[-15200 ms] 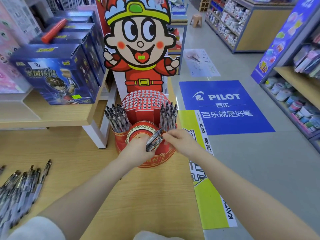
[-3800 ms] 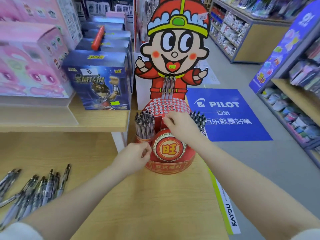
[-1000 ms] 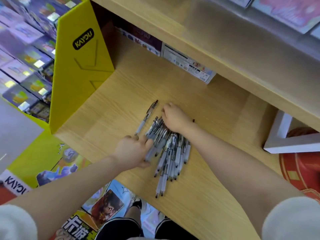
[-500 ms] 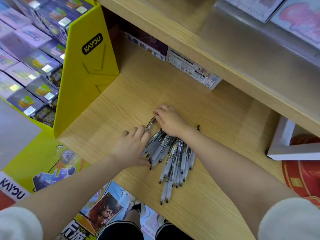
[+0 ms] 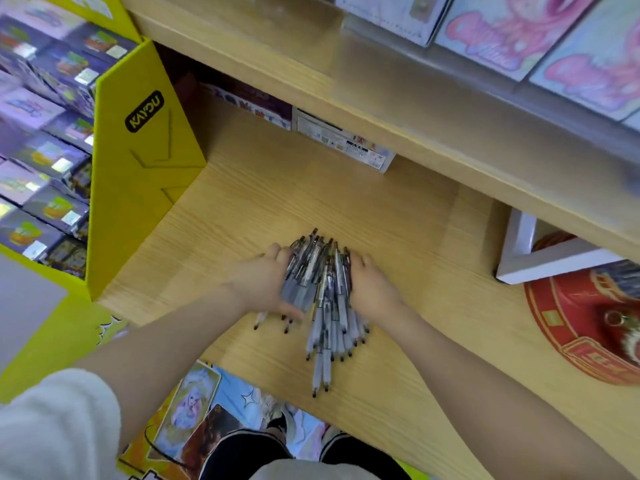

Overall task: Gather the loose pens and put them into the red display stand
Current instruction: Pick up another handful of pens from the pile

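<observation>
A heap of several loose pens [image 5: 322, 292], clear barrels with dark clips and tips, lies bunched on the wooden counter [image 5: 398, 237]. My left hand [image 5: 258, 282] presses against the heap's left side, fingers stretched along the pens and thumb below them. My right hand [image 5: 372, 289] presses flat against the right side. A few pens stick out toward me past both hands. The red display stand [image 5: 581, 327] shows only partly at the right edge, under the shelf; its pen holes are hidden.
A yellow KAYOU cardboard display [image 5: 138, 188] with purple card boxes walls off the counter's left end. A wooden shelf [image 5: 415, 109] overhangs the back, carrying pink boxes. A white shelf bracket [image 5: 540, 261] stands beside the stand. Flat boxes [image 5: 339, 140] sit under the shelf.
Both hands have swept the scattered pens inward into one tight bundle between them. The stray pen at the far left has been drawn into the heap.
</observation>
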